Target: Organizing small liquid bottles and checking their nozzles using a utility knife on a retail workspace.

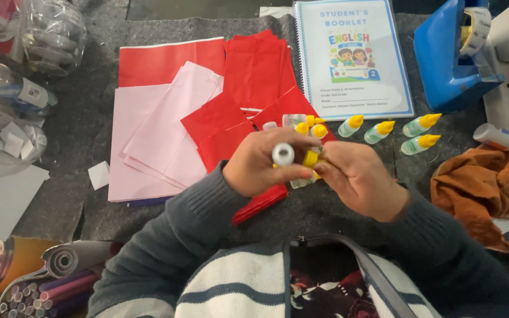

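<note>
Above the grey felt mat (89,194), in the middle of the view, both hands held close together, touching around one small glue bottle (307,162) with a yellow cap. Left hand (260,165) curled closed, fingers wrapped around a white round-ended stick (283,154), its flat round end turned up toward the camera, between thumb and forefinger. Right hand (357,179) also closed, fingertips (324,158) pinching the yellow cap from the right side; bottle body mostly hidden behind the fingers, only a clear part seen below them. Cannot tell if the cap is on tight or loose.

Just beyond the hands, more small glue bottles (384,131) with yellow caps lying in a loose row on the mat, tips toward the right. Behind them a spiral booklet (351,59) with a blue border. To the left, red paper sheets (254,70) spread over pink paper sheets (148,135). Under the left wrist, a folded red paper piece (260,203). At the right, a crumpled brown cloth (478,188) and a blue tape dispenser (449,59). At the lower left, a tub of rolled paper sticks (36,291)
</note>
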